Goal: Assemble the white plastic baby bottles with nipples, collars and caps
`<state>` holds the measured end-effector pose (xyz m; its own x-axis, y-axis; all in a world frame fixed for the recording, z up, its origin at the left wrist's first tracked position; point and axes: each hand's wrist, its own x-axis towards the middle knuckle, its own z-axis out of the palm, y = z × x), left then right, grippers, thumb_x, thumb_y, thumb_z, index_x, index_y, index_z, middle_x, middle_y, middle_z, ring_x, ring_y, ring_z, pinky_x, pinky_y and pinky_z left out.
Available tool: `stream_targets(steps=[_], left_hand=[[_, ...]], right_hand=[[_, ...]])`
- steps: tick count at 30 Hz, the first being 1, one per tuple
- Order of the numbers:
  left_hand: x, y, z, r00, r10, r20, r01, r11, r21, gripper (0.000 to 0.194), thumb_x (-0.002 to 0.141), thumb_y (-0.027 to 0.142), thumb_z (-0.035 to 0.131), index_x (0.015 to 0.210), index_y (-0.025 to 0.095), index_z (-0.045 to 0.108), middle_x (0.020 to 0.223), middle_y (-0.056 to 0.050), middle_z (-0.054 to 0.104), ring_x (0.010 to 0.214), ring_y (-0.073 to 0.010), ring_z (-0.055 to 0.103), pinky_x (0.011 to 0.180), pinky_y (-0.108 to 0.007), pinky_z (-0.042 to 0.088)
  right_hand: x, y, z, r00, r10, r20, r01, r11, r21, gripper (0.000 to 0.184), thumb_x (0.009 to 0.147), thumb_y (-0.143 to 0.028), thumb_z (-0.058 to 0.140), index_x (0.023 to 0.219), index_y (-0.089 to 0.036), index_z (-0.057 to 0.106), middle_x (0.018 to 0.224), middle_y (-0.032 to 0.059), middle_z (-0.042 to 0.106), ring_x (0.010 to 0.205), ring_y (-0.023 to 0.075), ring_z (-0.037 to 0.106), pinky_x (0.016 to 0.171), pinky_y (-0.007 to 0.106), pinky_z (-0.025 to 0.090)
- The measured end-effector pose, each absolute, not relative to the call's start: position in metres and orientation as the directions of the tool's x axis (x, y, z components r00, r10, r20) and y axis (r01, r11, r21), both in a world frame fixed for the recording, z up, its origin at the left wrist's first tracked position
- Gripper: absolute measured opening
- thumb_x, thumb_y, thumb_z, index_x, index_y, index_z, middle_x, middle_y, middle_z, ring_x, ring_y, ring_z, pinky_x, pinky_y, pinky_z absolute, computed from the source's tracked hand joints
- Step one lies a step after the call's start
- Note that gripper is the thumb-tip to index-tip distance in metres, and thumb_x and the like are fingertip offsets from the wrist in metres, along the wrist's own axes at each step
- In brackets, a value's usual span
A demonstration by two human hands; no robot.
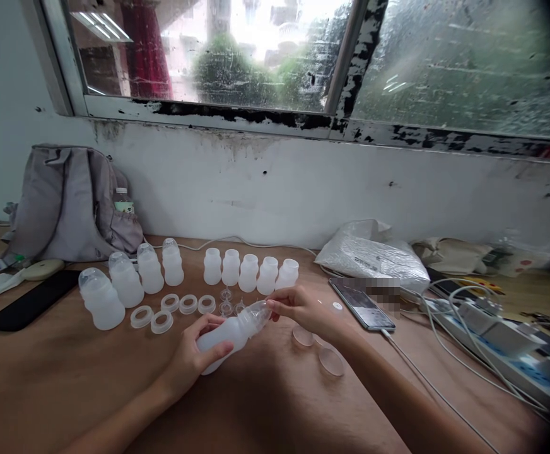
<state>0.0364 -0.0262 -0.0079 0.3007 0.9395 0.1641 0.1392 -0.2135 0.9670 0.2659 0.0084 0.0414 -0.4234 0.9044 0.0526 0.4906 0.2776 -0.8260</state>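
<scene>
A frosted white baby bottle [225,340] lies tilted in my left hand [199,350], its top pointing up and right. My left fingers and thumb wrap around its body. With its fingertips, my right hand [298,309] pinches the clear cap [256,315] at the bottle's top end. Just behind are clear nipples [226,307] and several white collar rings [188,304]. Several open bottle bodies [249,273] stand in a row farther back. To the left stand several capped bottles [102,299]. Clear round caps [332,362] lie under and beside my right forearm.
A grey backpack [67,202] leans on the wall at left, near a black flat case [31,301]. At right are a charging phone [362,304], a plastic-wrapped package [372,252] and a power strip [506,347] with tangled cables. A small white disc [337,306] lies near the phone.
</scene>
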Motion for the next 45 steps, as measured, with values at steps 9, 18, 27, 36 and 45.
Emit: stream_targets(steps=[9,18,27,36,45], left_hand=[[0.039,-0.031,-0.010,0.280,0.940,0.193,0.166,-0.246,0.955,0.026,0.069,0.036,0.058,0.085,0.016,0.055,0.082,-0.004,0.062,0.078,-0.0207,0.056,0.070,-0.030,0.043],[0.042,-0.038,-0.023,0.193,0.947,0.256,0.224,-0.297,0.928,0.032,0.065,0.041,0.059,0.084,0.016,0.053,0.074,-0.003,0.061,0.069,-0.0188,0.056,0.059,-0.026,0.043],[0.046,-0.039,-0.023,0.179,0.932,0.316,0.301,-0.358,0.884,0.031,0.068,0.042,0.056,0.087,0.018,0.050,0.077,-0.004,0.060,0.067,-0.0181,0.055,0.060,-0.028,0.043],[0.042,-0.038,-0.022,0.316,0.899,0.305,0.334,-0.406,0.851,0.046,0.068,0.038,0.059,0.108,0.023,0.042,0.101,-0.006,0.057,0.091,-0.0221,0.055,0.077,-0.033,0.044],[0.039,-0.024,-0.030,0.386,0.867,0.314,0.234,-0.421,0.876,0.053,0.062,0.029,0.067,0.109,0.025,0.042,0.097,-0.003,0.060,0.080,-0.0186,0.058,0.068,-0.027,0.047]], right_hand=[[0.258,0.006,0.038,-0.385,0.921,0.057,0.447,0.240,-0.862,0.040,0.074,-0.052,0.051,0.072,-0.013,0.063,0.065,0.0035,0.060,0.064,0.0151,0.057,0.061,0.026,0.043],[0.251,0.002,0.036,-0.362,0.932,-0.002,0.367,0.140,-0.920,0.039,0.067,-0.051,0.059,0.071,-0.012,0.063,0.061,0.0028,0.059,0.060,0.0136,0.055,0.059,0.026,0.043],[0.251,-0.004,0.043,-0.363,0.931,0.041,0.406,0.197,-0.892,0.035,0.074,-0.046,0.054,0.081,-0.014,0.065,0.072,0.0044,0.063,0.068,0.0153,0.056,0.065,0.028,0.045],[0.228,-0.026,0.052,-0.271,0.932,0.242,0.418,0.341,-0.842,0.030,0.077,-0.041,0.053,0.098,-0.021,0.061,0.080,0.0025,0.065,0.077,0.0169,0.060,0.071,0.031,0.049],[0.218,-0.040,0.057,-0.376,0.865,0.332,0.394,0.474,-0.787,0.024,0.077,-0.031,0.055,0.099,-0.023,0.057,0.089,0.0019,0.062,0.082,0.0148,0.057,0.074,0.029,0.048]])
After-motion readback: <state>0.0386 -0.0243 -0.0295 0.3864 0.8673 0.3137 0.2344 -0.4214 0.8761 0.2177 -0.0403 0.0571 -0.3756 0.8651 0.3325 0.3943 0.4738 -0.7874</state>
